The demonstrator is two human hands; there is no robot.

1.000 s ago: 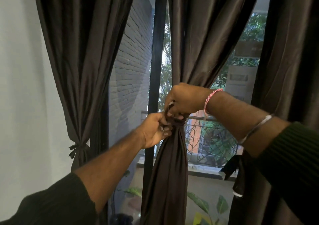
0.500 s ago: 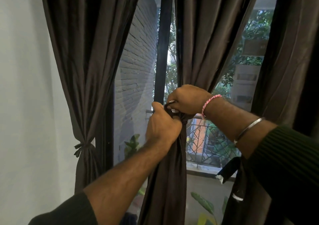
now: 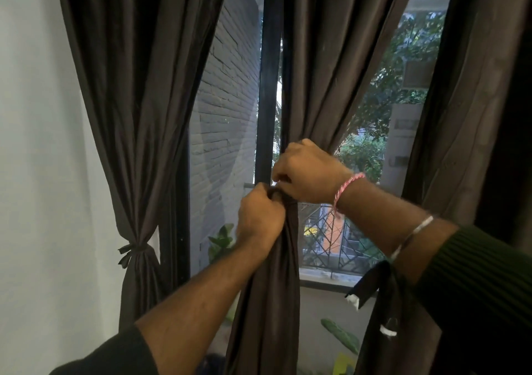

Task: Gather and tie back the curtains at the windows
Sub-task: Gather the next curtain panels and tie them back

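Both hands grip the middle curtain [image 3: 288, 274] at its gathered waist before the window: left hand [image 3: 259, 222] below, right hand [image 3: 305, 173] above; cinch the tie snugly, folds bunched

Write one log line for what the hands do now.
left hand: grips gathered dark brown middle curtain | right hand: pinches its tie | left curtain: tied

Curtain [image 3: 325, 72]: smooth satiny cloth; wall [image 3: 224, 132]: matt brick.
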